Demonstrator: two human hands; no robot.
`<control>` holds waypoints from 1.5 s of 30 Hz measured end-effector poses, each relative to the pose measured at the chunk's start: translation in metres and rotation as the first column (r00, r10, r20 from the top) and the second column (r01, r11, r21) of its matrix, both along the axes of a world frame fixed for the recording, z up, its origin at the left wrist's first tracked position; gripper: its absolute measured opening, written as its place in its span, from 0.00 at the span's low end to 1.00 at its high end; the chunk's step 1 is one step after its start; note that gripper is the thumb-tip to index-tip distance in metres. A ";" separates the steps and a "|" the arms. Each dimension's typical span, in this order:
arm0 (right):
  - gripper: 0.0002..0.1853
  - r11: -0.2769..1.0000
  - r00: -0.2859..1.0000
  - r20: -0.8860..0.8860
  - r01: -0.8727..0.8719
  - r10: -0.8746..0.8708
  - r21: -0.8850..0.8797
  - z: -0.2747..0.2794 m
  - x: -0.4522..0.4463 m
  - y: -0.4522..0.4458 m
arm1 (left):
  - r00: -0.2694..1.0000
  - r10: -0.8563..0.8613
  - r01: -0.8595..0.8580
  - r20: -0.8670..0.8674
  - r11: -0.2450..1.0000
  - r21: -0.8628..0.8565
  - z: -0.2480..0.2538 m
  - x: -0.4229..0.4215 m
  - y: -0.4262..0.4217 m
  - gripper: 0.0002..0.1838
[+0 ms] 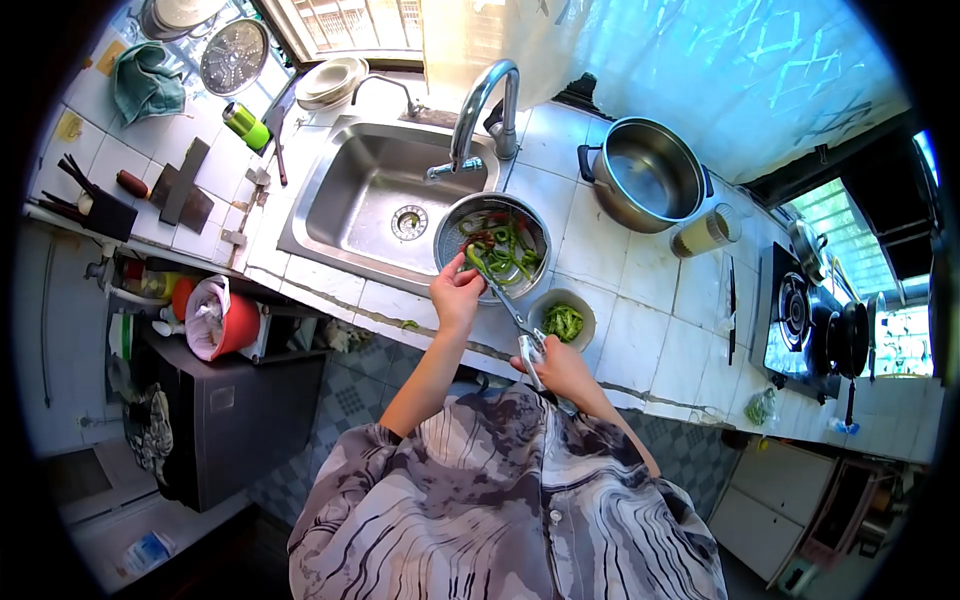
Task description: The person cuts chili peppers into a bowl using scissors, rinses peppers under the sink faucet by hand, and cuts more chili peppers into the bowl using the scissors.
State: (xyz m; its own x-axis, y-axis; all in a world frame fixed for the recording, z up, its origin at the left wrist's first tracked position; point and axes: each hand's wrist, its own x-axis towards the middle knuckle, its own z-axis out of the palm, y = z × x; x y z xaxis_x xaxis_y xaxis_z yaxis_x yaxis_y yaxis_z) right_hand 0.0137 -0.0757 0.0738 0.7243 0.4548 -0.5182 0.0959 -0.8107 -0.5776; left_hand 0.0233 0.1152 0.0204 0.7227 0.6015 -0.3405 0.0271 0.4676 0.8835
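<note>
My left hand point(456, 294) pinches a curved green chili pepper point(474, 257) over the near rim of a round metal strainer bowl point(541, 226). Green and dark red peppers point(512, 245) lie inside that bowl, beside the sink. In my right hand point(562, 368) are kitchen scissors point(508, 303), their blades pointing toward the pepper and my left fingertips. Whether the blades touch the pepper I cannot tell. Close to the right hand stands a small pale bowl point(590, 325) holding cut green pieces point(563, 321).
A steel sink point(355, 190) with a faucet point(487, 100) lies on the left. Behind to the right stand a large two-handled pot point(645, 175) and a glass point(706, 231). Farther right are black chopsticks point(732, 310) and a gas stove point(795, 310). The tiled counter point(640, 350) has a front edge before me.
</note>
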 end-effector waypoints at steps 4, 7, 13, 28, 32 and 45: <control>0.38 0.999 0.999 0.019 -0.042 0.042 0.001 0.009 0.004 0.005 | 1.000 0.010 -0.010 -0.002 0.973 0.232 -0.010 -0.004 0.003 0.29; 0.37 0.997 0.997 0.030 -0.065 0.066 -0.034 0.008 0.006 0.008 | 0.997 0.070 -0.074 0.028 0.974 0.215 -0.016 -0.004 0.002 0.29; 0.36 0.999 0.999 0.032 -0.039 0.038 0.038 0.002 0.002 0.012 | 0.990 -0.022 0.039 -0.137 0.992 0.119 -0.026 -0.011 0.006 0.16; 0.21 0.903 0.716 -0.694 0.346 -0.077 0.256 -0.015 -0.002 -0.002 | 0.988 -0.149 0.134 -0.041 0.956 -0.259 -0.023 -0.023 0.015 0.10; 0.21 0.904 0.732 -0.678 0.328 -0.061 0.273 -0.018 -0.003 -0.002 | 0.988 -0.146 0.127 -0.053 0.956 -0.264 -0.024 -0.023 0.017 0.10; 0.35 0.996 0.985 -0.155 -0.068 0.076 0.058 -0.021 0.000 0.004 | 0.994 -0.086 0.074 -0.065 0.983 -0.166 -0.037 -0.021 0.011 0.11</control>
